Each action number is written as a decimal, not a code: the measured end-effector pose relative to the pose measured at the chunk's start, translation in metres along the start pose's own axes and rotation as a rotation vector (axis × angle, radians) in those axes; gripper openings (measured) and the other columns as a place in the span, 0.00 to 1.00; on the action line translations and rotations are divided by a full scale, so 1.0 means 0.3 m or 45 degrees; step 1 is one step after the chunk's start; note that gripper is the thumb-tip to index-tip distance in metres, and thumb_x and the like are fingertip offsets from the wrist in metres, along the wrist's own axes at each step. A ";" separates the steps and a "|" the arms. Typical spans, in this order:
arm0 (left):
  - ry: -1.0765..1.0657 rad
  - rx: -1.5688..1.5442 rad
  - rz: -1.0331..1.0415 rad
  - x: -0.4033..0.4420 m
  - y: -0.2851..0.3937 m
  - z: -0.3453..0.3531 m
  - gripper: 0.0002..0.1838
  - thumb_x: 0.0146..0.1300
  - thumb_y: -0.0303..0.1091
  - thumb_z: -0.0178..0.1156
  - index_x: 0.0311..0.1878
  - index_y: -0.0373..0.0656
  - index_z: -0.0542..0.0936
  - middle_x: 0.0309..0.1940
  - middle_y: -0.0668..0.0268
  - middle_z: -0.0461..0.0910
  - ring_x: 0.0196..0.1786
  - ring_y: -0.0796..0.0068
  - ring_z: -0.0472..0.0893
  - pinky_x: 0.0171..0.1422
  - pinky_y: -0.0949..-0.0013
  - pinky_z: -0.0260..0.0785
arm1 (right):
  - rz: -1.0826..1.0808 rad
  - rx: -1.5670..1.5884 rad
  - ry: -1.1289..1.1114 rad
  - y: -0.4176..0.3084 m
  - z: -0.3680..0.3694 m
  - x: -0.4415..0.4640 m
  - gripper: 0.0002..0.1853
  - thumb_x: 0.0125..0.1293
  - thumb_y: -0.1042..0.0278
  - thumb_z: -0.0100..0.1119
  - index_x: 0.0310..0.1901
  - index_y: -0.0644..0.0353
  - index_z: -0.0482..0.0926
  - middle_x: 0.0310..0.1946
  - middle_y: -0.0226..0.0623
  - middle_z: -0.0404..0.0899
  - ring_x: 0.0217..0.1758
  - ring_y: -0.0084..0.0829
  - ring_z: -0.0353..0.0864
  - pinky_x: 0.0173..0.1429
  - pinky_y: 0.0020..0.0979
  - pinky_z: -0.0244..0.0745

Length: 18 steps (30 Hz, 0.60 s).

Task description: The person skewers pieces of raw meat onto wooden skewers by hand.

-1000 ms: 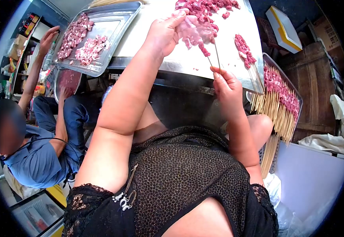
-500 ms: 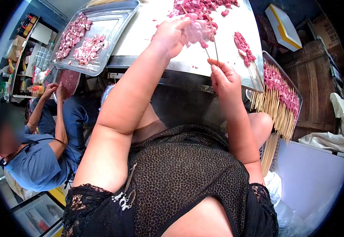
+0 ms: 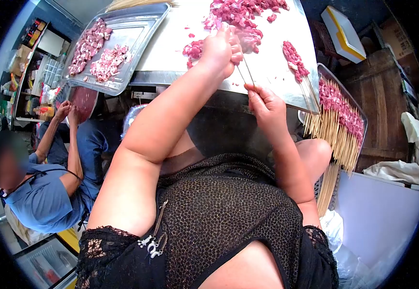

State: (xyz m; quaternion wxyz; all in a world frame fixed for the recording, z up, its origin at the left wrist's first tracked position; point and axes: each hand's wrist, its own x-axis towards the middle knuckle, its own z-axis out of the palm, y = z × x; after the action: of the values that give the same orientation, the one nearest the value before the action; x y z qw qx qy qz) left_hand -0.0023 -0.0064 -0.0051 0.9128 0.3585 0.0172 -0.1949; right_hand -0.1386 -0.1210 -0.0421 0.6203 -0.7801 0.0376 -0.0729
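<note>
My right hand pinches the lower ends of two thin skewers at the front edge of the metal table. Around the upper part of the skewers, the fingers of my left hand are curled against meat, and they hide the skewer tips. Just beyond lies a heap of red meat pieces. A smaller pile of meat shows left of my left hand. Finished-looking meat skewers rest near the table's right edge.
A metal tray with two piles of cut meat stands at the left. At the right, another tray bears many meat skewers. A person in blue sits at the left, hands over a bowl of red meat.
My left hand has moved down and its fingers have curled in around the skewers. My right hand has shifted slightly left. The other person's raised hand has come down to their other hand.
</note>
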 end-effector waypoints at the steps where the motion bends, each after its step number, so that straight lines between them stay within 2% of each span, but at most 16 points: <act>1: 0.052 0.057 0.006 -0.011 -0.001 0.014 0.12 0.72 0.41 0.40 0.43 0.41 0.66 0.18 0.74 0.58 0.19 0.83 0.55 0.21 0.79 0.51 | -0.003 -0.001 0.002 -0.002 0.002 -0.003 0.10 0.64 0.71 0.53 0.45 0.61 0.80 0.20 0.27 0.74 0.22 0.16 0.70 0.29 0.21 0.68; 2: 0.070 0.074 0.007 -0.016 0.000 0.032 0.15 0.72 0.44 0.39 0.43 0.41 0.65 0.17 0.75 0.54 0.18 0.83 0.52 0.20 0.79 0.47 | -0.001 0.021 0.002 -0.003 0.004 -0.007 0.10 0.64 0.71 0.54 0.45 0.61 0.80 0.20 0.27 0.74 0.22 0.16 0.70 0.29 0.20 0.67; 3: 0.069 0.073 0.006 -0.001 -0.007 0.013 0.15 0.72 0.44 0.39 0.43 0.41 0.65 0.17 0.75 0.54 0.18 0.83 0.52 0.20 0.79 0.47 | 0.002 0.042 0.003 -0.002 0.003 -0.012 0.10 0.64 0.72 0.54 0.45 0.61 0.80 0.20 0.27 0.74 0.23 0.16 0.70 0.29 0.20 0.67; 5: -0.344 0.009 -0.074 0.039 -0.022 -0.053 0.20 0.71 0.49 0.40 0.49 0.40 0.66 0.21 0.70 0.65 0.22 0.80 0.65 0.26 0.77 0.61 | -0.011 0.061 0.070 -0.004 -0.016 -0.023 0.10 0.64 0.72 0.54 0.46 0.62 0.80 0.20 0.27 0.73 0.23 0.15 0.70 0.30 0.20 0.67; 6: -0.345 0.008 -0.078 0.022 -0.004 -0.032 0.20 0.71 0.49 0.40 0.49 0.40 0.66 0.21 0.70 0.65 0.22 0.80 0.65 0.26 0.77 0.61 | -0.027 0.080 0.137 -0.002 -0.032 -0.027 0.11 0.64 0.72 0.54 0.46 0.62 0.80 0.20 0.27 0.73 0.23 0.15 0.69 0.30 0.19 0.67; 8: -0.177 0.205 -0.030 -0.027 0.057 0.033 0.27 0.69 0.52 0.42 0.59 0.38 0.62 0.36 0.60 0.76 0.37 0.72 0.76 0.44 0.69 0.71 | -0.172 -0.096 0.293 0.010 -0.113 -0.022 0.11 0.64 0.72 0.53 0.47 0.62 0.80 0.20 0.27 0.73 0.24 0.15 0.69 0.31 0.19 0.66; 9: -0.176 0.206 -0.035 -0.010 0.075 0.001 0.27 0.69 0.52 0.42 0.59 0.38 0.62 0.36 0.60 0.76 0.37 0.72 0.76 0.44 0.69 0.71 | -0.236 -0.152 0.378 -0.002 -0.159 -0.025 0.11 0.65 0.72 0.53 0.47 0.61 0.80 0.21 0.28 0.74 0.25 0.16 0.69 0.31 0.19 0.66; 11: -0.108 0.636 0.298 0.058 0.119 -0.090 0.32 0.68 0.54 0.43 0.65 0.38 0.57 0.52 0.53 0.73 0.51 0.66 0.75 0.59 0.64 0.66 | -0.343 -0.465 0.542 -0.020 -0.251 -0.034 0.11 0.65 0.72 0.52 0.47 0.61 0.79 0.24 0.33 0.77 0.27 0.23 0.75 0.33 0.24 0.71; 12: -0.020 0.750 0.400 0.075 0.125 -0.110 0.27 0.67 0.49 0.50 0.58 0.36 0.68 0.45 0.57 0.77 0.45 0.71 0.77 0.53 0.69 0.69 | -0.439 -0.782 0.576 -0.001 -0.296 -0.032 0.11 0.65 0.72 0.52 0.46 0.61 0.79 0.27 0.36 0.78 0.29 0.29 0.77 0.35 0.27 0.72; 13: -0.021 0.749 0.402 0.081 0.120 -0.120 0.27 0.67 0.49 0.50 0.58 0.36 0.68 0.45 0.57 0.77 0.45 0.71 0.77 0.53 0.69 0.69 | -0.533 -1.101 0.605 0.014 -0.331 -0.030 0.10 0.64 0.72 0.51 0.45 0.61 0.79 0.30 0.39 0.80 0.31 0.34 0.79 0.37 0.30 0.74; 14: -0.006 1.062 0.399 0.086 0.110 -0.130 0.22 0.65 0.46 0.54 0.52 0.37 0.74 0.41 0.60 0.79 0.43 0.74 0.78 0.50 0.71 0.69 | -0.422 -1.347 0.523 0.027 -0.351 -0.037 0.09 0.63 0.70 0.52 0.42 0.61 0.79 0.33 0.42 0.80 0.35 0.42 0.79 0.39 0.35 0.75; 15: 0.009 1.374 0.391 0.083 0.105 -0.127 0.17 0.63 0.42 0.57 0.46 0.38 0.80 0.37 0.63 0.80 0.40 0.76 0.78 0.46 0.73 0.70 | -0.419 -1.351 0.522 0.026 -0.356 -0.043 0.09 0.63 0.70 0.52 0.42 0.61 0.79 0.33 0.42 0.80 0.35 0.42 0.79 0.39 0.35 0.75; 16: 0.021 1.543 0.486 0.084 0.083 -0.115 0.10 0.59 0.36 0.60 0.38 0.40 0.83 0.30 0.67 0.81 0.34 0.80 0.78 0.39 0.74 0.69 | -0.495 -1.538 0.540 0.020 -0.361 -0.045 0.09 0.63 0.69 0.52 0.42 0.61 0.79 0.33 0.42 0.79 0.35 0.41 0.79 0.39 0.35 0.74; 17: -0.159 1.657 0.567 0.076 0.072 -0.115 0.11 0.59 0.38 0.61 0.39 0.42 0.83 0.28 0.65 0.82 0.32 0.76 0.79 0.38 0.71 0.70 | -0.573 -1.725 0.556 0.012 -0.364 -0.043 0.09 0.63 0.68 0.52 0.41 0.61 0.79 0.33 0.42 0.79 0.35 0.40 0.79 0.39 0.35 0.74; 18: -0.086 1.907 0.584 0.069 0.068 -0.102 0.13 0.58 0.42 0.61 0.38 0.43 0.83 0.27 0.63 0.82 0.32 0.72 0.80 0.39 0.68 0.71 | -0.690 -1.672 0.674 -0.006 -0.355 -0.043 0.10 0.65 0.66 0.51 0.41 0.60 0.79 0.31 0.42 0.79 0.32 0.39 0.79 0.36 0.35 0.74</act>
State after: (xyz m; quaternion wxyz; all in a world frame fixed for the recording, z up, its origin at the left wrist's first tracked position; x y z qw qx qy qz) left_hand 0.0277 0.0204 -0.0181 0.4454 0.8671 -0.2212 0.0279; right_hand -0.1685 -0.2213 -0.0178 -0.0411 -0.9276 0.0280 -0.3702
